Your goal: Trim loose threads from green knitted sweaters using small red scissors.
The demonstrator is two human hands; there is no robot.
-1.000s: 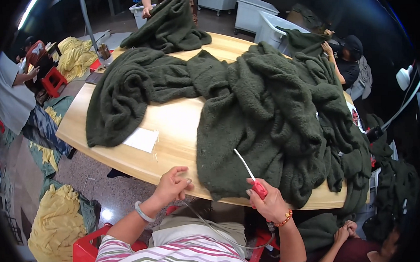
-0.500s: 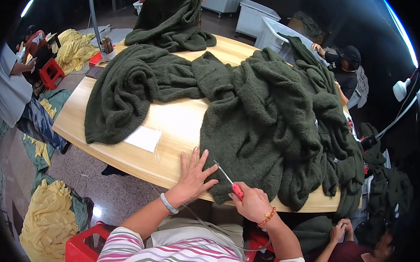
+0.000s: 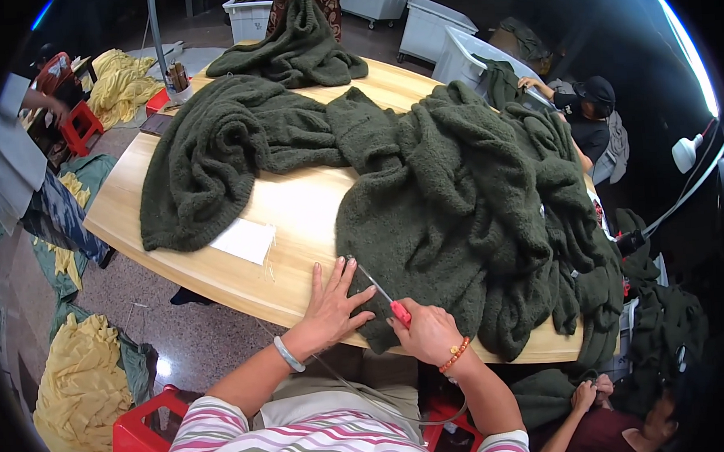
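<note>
My left hand [image 3: 331, 306] lies flat at the near edge of the table, fingers spread, thumb and nearby fingers resting on the edge of a dark green fuzzy knit garment [image 3: 427, 239]. A red-handled tool with a thin metal shaft [image 3: 400, 311] is gripped in my right hand [image 3: 430, 336]. Its tip reaches the garment's edge just beyond my left fingertips; the tip's exact shape is too small to make out. The garment is heaped in thick folds across the table's right side.
Another dark green knit piece [image 3: 202, 164] lies bunched at left on the wooden table [image 3: 160, 223]. Near it is a white sheet [image 3: 245, 240] with loose threads. A person across holds up green knit [image 3: 301, 43]. Co-workers are at right and lower right. A red stool [image 3: 149, 433] stands beside me.
My right hand has shifted slightly forward and left, bringing the tool's tip past my left fingertips. Across the table, the held knit has been gathered narrower. My left hand stays put.
</note>
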